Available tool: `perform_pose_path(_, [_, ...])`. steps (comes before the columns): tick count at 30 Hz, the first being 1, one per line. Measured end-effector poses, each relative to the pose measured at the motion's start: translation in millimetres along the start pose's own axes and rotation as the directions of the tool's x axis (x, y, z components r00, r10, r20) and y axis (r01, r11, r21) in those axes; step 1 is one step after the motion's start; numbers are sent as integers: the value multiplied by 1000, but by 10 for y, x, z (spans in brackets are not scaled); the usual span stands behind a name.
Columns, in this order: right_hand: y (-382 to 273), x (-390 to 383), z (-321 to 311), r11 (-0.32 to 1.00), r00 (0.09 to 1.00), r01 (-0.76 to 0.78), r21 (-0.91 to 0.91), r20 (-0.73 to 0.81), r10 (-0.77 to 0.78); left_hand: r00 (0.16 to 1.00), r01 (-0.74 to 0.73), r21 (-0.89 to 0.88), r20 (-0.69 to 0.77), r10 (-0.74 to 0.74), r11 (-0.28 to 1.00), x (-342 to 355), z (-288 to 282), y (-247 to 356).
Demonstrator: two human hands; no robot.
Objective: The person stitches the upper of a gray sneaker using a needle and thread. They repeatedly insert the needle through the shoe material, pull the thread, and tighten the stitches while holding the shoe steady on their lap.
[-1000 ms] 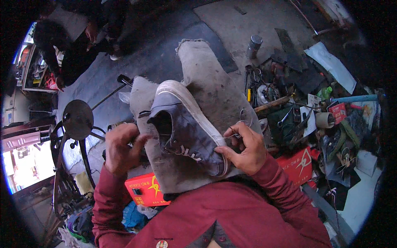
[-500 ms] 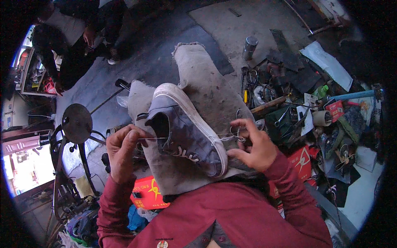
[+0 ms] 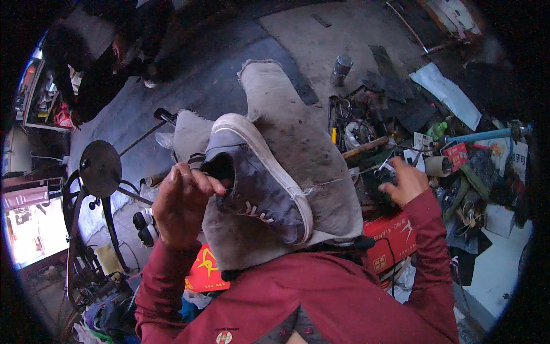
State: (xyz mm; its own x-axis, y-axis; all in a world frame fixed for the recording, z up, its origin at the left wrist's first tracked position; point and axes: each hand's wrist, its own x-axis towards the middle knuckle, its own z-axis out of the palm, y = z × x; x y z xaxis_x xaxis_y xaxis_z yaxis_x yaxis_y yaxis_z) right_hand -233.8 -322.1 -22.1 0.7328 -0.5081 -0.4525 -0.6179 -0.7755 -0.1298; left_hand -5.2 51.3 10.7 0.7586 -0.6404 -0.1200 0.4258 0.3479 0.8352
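Observation:
A grey-blue canvas sneaker [image 3: 266, 189] with a white rubber sole lies on its side on the worn grey cloth [image 3: 298, 126] over my lap. My left hand [image 3: 182, 198] is at the shoe's opening, fingers curled, with a short bit of pale thread showing by the fingertips. On the other side, fine thread [image 3: 329, 184] runs from the sole edge toward my right hand [image 3: 409, 182]. That hand is off to the right of the shoe, fingers bent around the line of the thread, whose far end is too fine to follow.
At the right, a cluttered heap holds a metal tool [image 3: 385, 166], a tape roll [image 3: 438, 166] and a green bottle [image 3: 438, 129]. A red box [image 3: 392, 238] is beside my lap. A black machine stand [image 3: 100, 169] is at left; another person sits far left. A metal canister [image 3: 341, 69] stands beyond.
My right hand has moved right, away from the sole, and the thread there stretches farther out. My left hand has come closer to the shoe's opening, and less thread shows between them.

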Motion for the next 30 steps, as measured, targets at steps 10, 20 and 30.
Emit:
perform_pose_path(10, [-1217, -96, -185, 558, 735, 670, 489, -544, -405, 993, -27, 67, -110, 34, 997, -31, -47, 1])
perform_pose_path(20, [-1414, 17, -460, 737, 857, 511, 442, -327, -399, 944, 39, 345, -320, 78, 938, -338, -330, 81])
perform_pose_path(30, [-4, 413, -242, 950, 939, 310, -39, -143, -312, 973, -79, -230, -230, 25, 970, -409, -421, 64])
